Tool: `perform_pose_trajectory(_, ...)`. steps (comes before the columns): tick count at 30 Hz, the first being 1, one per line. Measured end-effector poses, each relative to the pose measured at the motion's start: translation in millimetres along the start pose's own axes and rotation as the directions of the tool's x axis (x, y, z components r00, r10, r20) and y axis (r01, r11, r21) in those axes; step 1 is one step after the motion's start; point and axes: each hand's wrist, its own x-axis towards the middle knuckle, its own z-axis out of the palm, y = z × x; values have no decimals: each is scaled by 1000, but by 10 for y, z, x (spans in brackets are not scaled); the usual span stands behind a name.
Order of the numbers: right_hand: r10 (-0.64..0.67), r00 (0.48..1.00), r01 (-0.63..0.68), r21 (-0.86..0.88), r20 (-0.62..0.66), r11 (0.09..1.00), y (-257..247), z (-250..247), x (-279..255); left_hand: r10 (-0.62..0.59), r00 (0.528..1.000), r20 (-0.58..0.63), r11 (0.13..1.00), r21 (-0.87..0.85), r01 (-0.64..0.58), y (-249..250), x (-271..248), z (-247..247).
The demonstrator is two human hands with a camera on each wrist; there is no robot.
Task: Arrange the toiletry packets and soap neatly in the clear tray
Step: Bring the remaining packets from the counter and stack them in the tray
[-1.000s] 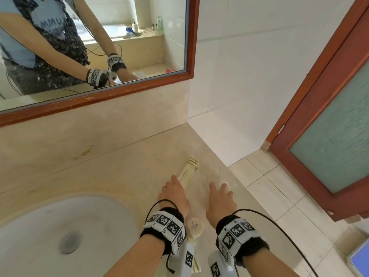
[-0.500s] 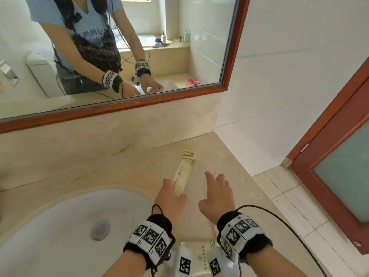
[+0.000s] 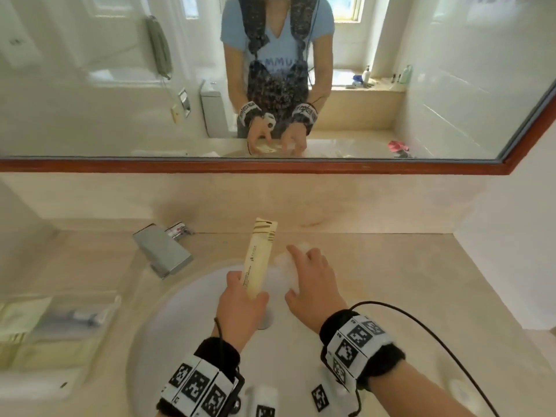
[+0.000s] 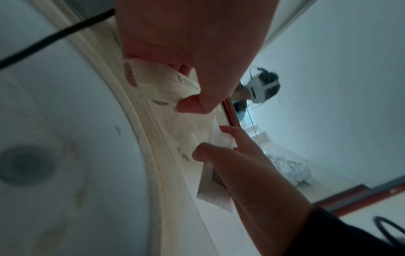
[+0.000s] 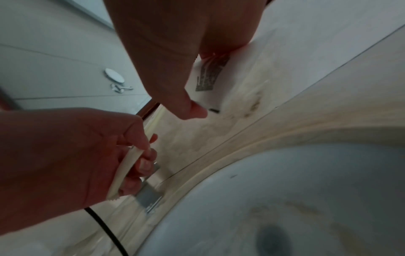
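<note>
Here, both hands hover above the sink (image 3: 180, 326), each with a packet.

The left hand (image 3: 240, 308) has its fingers curled round the lower end of a long cream packet (image 3: 258, 260), which points up toward the mirror (image 3: 120, 85); the right hand (image 3: 316, 284) pinches a white packet (image 4: 215, 187) between thumb and fingers (forefinger stretched out). A chrome faucet (image 3: 164, 251) juts out just left of them. Well off to the left, on the counter (image 3: 391, 266), lies the clear tray (image 3: 60, 320), blurred, with more packets inside.
</note>
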Motion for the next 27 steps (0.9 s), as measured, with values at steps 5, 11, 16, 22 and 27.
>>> perform_pose_trajectory(5,-204,978,203,20,47,979,-787,296,170,-68,990,-121,993,-101,56,-370,-100,-657)
perform_pose_trajectory(11,-393,912,393,27,118,919,-1607,689,211,-212,945,-249,955,-256,147,-994,-321,-1343)
perform_pose_trajectory(16,-503,845,505,43,182,862,-2193,1067,212,-319,881,-349,885,-442,146,-1532,-418,-1837)
perform_pose_trajectory(22,-556,795,561,54,244,826,-2667,1430,265,-490,819,-299,729,-655,197,-2073,-245,-2073)
perform_pose_trajectory(27,-561,780,574,39,278,818,-2839,1604,313,-556,819,-142,572,-780,253,-2071,-56,-2122)
